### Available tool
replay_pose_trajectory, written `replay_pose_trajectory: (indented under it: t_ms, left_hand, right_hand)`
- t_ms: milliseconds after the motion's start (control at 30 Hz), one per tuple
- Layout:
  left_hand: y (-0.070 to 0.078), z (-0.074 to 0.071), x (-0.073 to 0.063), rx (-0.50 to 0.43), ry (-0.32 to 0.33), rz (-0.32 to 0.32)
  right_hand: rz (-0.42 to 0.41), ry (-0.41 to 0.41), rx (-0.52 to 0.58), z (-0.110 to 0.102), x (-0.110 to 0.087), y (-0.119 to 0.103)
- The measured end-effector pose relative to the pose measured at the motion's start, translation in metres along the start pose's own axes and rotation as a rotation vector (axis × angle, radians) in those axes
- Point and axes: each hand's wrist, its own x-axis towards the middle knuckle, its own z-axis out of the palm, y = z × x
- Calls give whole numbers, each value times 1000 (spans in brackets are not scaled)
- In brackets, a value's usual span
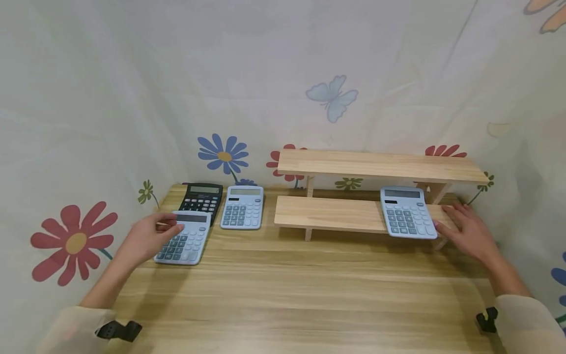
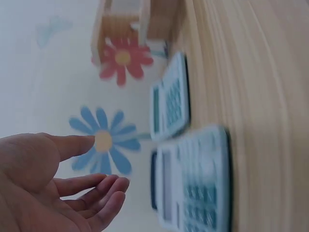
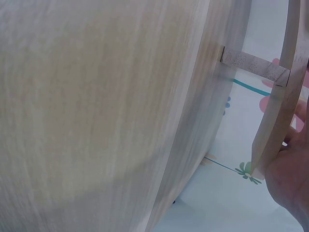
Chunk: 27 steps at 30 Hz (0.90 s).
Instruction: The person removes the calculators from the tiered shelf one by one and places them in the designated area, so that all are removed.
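My left hand [image 1: 150, 238] hovers over a light blue calculator [image 1: 192, 248] at the left of the table, fingers loosely bent. In the left wrist view that hand [image 2: 58, 183] has nothing between thumb and fingers. A black calculator [image 1: 202, 192] lies partly under the blue one. Beside them is another light blue calculator [image 1: 242, 209]. My right hand [image 1: 473, 233] is at the right end of the lower wooden shelf [image 1: 327, 212], its fingers extended over the board. Its thumb tip is right at the edge of a light blue calculator [image 1: 408, 214] leaning on that shelf.
The upper shelf board [image 1: 376, 164] runs behind and above the lower one, on short wooden supports [image 1: 308, 233]. A printed cloth [image 1: 274, 88] with flowers and butterflies hangs behind the wooden table [image 1: 300, 295] and at its sides.
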Motion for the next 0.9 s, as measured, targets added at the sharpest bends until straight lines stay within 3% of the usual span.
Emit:
replay_pose_trajectory:
  t_ms: [200, 333, 600, 900]
  left_hand:
    - [70, 14, -8, -81, 19, 199]
    - [108, 20, -10, -128, 40, 304]
    - [167, 60, -5, -254, 8, 398]
    - [226, 117, 5, -424, -117, 463]
  right_hand:
    - [-4, -6, -5, 0, 2, -2]
    - [-1, -6, -2, 1, 2, -2]
    - [-3, -16, -10, -2, 1, -2]
    - [-10, -8, -14, -2, 0, -2]
